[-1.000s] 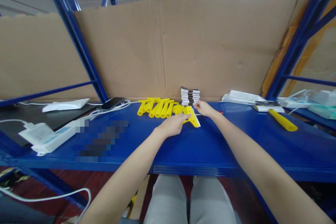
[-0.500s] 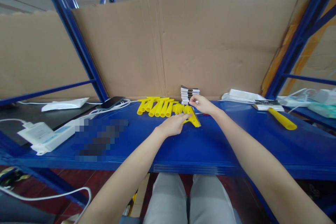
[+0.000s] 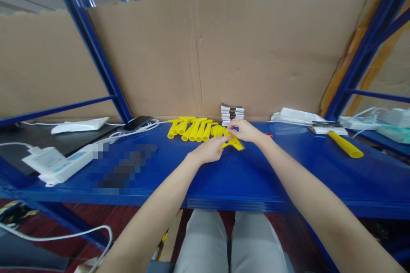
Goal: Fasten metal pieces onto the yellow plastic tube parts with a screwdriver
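Observation:
A yellow scraper [image 3: 236, 143] with a wide head lies low over the blue shelf. My left hand [image 3: 211, 148] is closed on it from the left, thumb and fingers near its upper part. My right hand [image 3: 242, 130] reaches in from the right, its fingertips pinched at the scraper's upper end beside the left fingers. Whatever is between those fingertips is hidden. Just behind the hands sit small yellow pieces [image 3: 218, 130] in a row and a stack of small white and dark packets [image 3: 232, 111]. A small red item [image 3: 270, 135] shows partly behind my right wrist.
Several yellow scraper handles [image 3: 192, 130] lie in a row left of my hands. A single yellow handle [image 3: 346, 145] rests far right, near a white package [image 3: 297, 116]. At left are a phone [image 3: 137, 123], cables and a power strip [image 3: 68, 164]. Cardboard [image 3: 256, 51] stands behind.
My right hand has moved left and down onto the scraper, its fingertips now meeting the left hand's. The scraper has turned and shifted slightly. The red item shows farther right.

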